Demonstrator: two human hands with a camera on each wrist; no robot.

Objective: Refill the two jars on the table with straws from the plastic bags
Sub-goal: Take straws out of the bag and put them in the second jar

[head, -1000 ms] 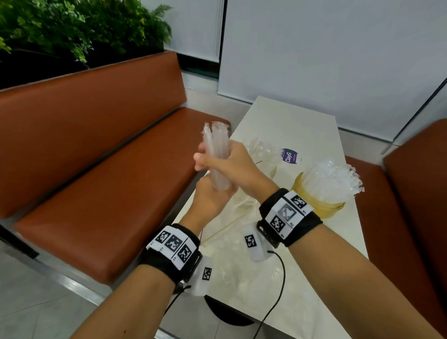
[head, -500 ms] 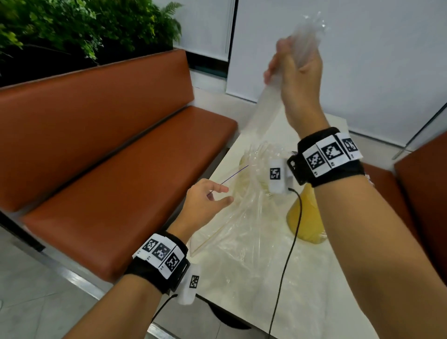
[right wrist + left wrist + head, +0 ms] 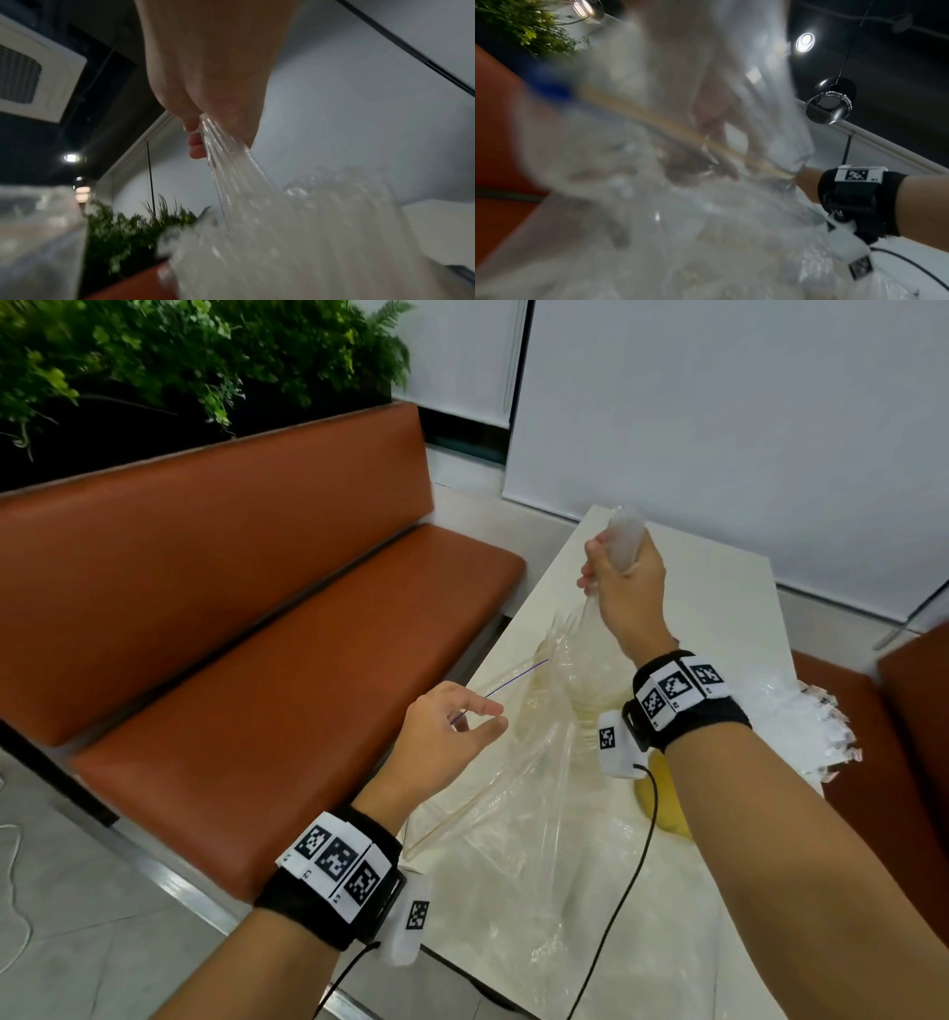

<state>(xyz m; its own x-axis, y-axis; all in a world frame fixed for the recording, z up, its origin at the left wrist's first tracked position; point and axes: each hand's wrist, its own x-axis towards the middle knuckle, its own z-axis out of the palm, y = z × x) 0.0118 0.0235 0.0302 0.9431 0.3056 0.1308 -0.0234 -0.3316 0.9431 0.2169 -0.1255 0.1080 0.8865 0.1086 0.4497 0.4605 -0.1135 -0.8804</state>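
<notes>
My right hand grips a bundle of clear straws upright in its fist above the table. Seen from the right wrist, the straws fan out below the fist. A crumpled clear plastic bag lies below, with a purple line along its mouth. My left hand pinches that edge at the table's left side. Through the bag a jar shows dimly under the bundle. A yellow jar full of clear straws stands at the right, partly hidden by my right forearm.
An orange-brown bench runs along the table's left, with green plants behind its backrest. Another orange seat is at the right. A white wall closes the far end. Black cables hang from both wrist bands.
My right hand pulled the straw bundle out of the bag and up high, then came back down over the table. My left hand let go of the bundle and stayed at the bag's edge.
</notes>
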